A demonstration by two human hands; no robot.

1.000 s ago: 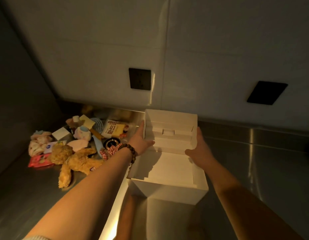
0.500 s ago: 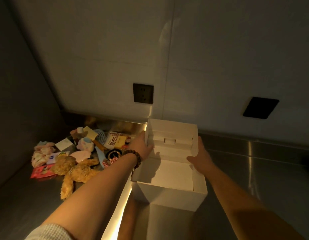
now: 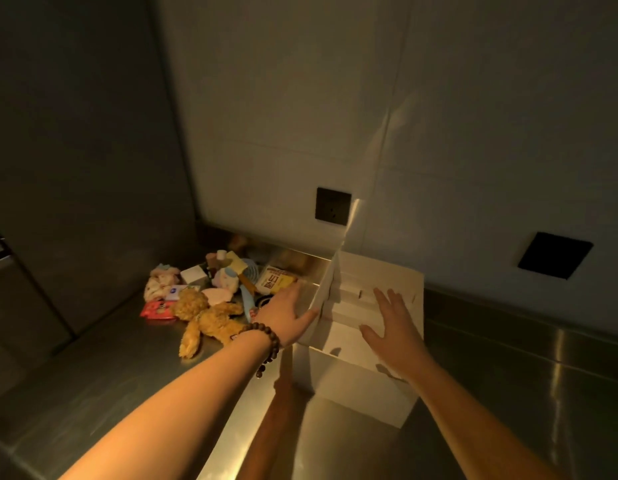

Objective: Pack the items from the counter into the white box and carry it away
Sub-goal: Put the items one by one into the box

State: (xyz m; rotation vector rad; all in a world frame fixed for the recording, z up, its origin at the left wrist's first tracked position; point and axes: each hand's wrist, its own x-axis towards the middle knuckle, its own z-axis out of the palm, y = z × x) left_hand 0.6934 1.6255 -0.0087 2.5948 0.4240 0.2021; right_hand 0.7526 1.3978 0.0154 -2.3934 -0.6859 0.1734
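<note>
The white box (image 3: 356,375) sits right of centre in the frame on the steel counter (image 3: 508,393), lid flap standing up at the back, nothing visible inside it. Right hand (image 3: 394,330) is over the opening, fingers spread and straight, gripping nothing. Left hand (image 3: 286,315) is flat too, fingers extended, thumb side against the box's left wall. Left of the box, mid-frame, lies the pile to be packed: a teddy bear (image 3: 210,317), a red packet (image 3: 157,310), a yellow snack pack (image 3: 276,280) and other small bits. The risk, I'd say: that light cardboard could slide or tip if the left hand nudges it, and the upright flap could fold down over the opening mid-load.
</note>
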